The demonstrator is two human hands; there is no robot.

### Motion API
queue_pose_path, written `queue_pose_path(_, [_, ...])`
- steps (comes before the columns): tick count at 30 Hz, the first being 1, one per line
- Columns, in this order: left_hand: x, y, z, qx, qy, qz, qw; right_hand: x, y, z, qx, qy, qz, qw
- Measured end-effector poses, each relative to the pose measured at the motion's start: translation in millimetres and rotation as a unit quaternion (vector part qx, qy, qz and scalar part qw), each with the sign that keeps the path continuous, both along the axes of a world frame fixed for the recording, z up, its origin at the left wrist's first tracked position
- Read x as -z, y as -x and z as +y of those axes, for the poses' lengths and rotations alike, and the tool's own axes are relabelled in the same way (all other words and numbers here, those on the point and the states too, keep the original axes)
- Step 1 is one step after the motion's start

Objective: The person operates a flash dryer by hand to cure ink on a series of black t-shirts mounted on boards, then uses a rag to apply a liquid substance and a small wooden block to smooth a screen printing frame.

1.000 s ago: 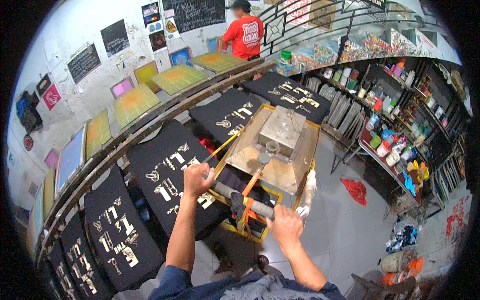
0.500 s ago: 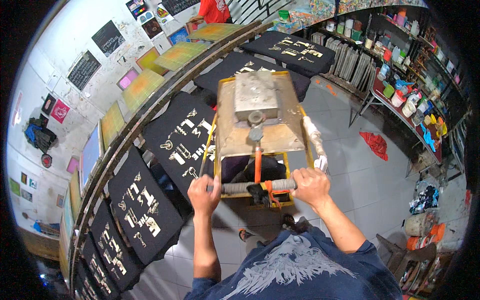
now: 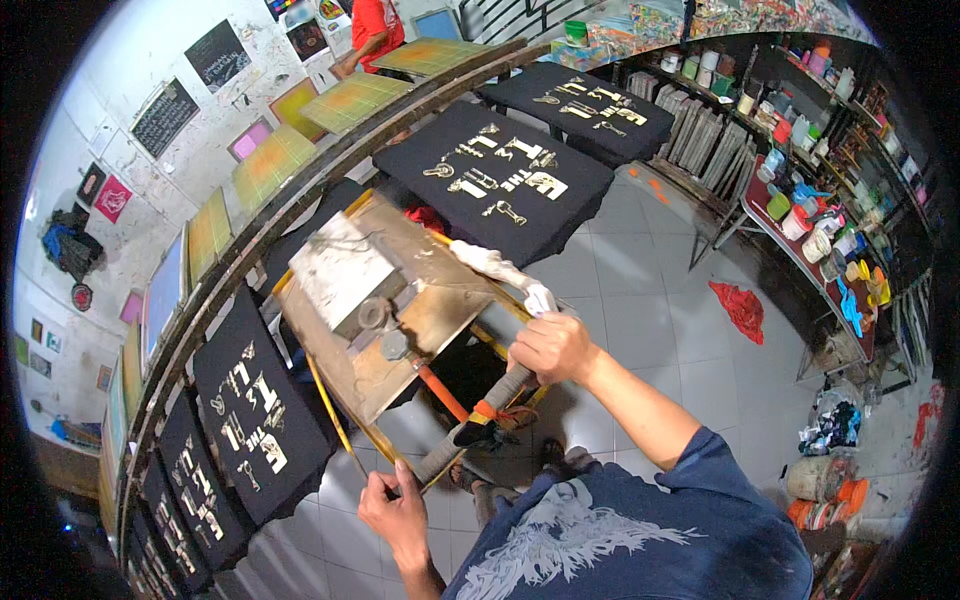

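My right hand [image 3: 550,348] is closed round the upper right end of a handlebar [image 3: 508,392] wrapped in grey cord. My left hand [image 3: 395,508] grips its lower left end. The bar belongs to a yellow-framed heater unit [image 3: 430,310] with a stained flat metal top. On that top sit a pale metal box [image 3: 342,268] and a gas regulator [image 3: 394,346] with an orange hose [image 3: 440,392] leading toward the bar. A white-wrapped cable [image 3: 492,266] runs along the right side. The unit is tilted to the left, partly over a black T-shirt lying on a board.
Black T-shirts with pale gold prints lie on boards in a curved row, one at left [image 3: 255,400], another ahead [image 3: 495,175]. Printing screens [image 3: 275,170] lean behind a rail. A table of pots [image 3: 790,250] stands right; a red cloth [image 3: 737,312] lies on the tiles. A person in red [image 3: 375,35] stands beyond.
The heater unit has swung to the left and turned, uncovering the printed shirt ahead. My left hand came lower and nearer, while my right hand shifted left. The person in red moved left.
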State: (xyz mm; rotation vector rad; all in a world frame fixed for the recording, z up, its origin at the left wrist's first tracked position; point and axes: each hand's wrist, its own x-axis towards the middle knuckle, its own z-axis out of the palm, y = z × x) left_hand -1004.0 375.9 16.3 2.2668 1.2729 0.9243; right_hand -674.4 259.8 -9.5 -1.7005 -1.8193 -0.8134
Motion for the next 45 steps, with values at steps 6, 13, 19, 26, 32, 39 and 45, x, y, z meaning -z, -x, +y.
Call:
queue_pose_path(6, [-8, -46, -9, -0.008, -0.07, 0.063, 0.996, 7, -71, 65, -0.081, -0.028, -0.01, 0.996])
queue_pose_path(13, [-5, -136, 7, -0.016, -0.134, 0.069, 0.988, -5, -154, 117, -0.112, 0.022, 0.042, 0.993])
queue_pose_path(19, [5, -207, 14, -0.012, -0.139, 0.05, 0.989, 3, -226, 153, -0.089, 0.006, 0.026, 0.996])
queue_pose_path(26, [-1, -258, 16, -0.02, -0.115, 0.023, 0.993, -9, -272, 171, -0.123, 0.066, 0.056, 0.989])
queue_pose_path(32, [8, -268, 39, -0.04, -0.135, 0.035, 0.989, -5, -284, 190, -0.115, 0.043, 0.07, 0.99])
queue_pose_path(39, [2, -266, 50, -0.055, -0.125, 0.031, 0.99, -4, -285, 212, -0.159, 0.0, 0.038, 0.986])
queue_pose_path(45, [3, -272, 46, -0.09, -0.115, 0.013, 0.989, -5, -280, 207, -0.162, 0.018, 0.081, 0.983])
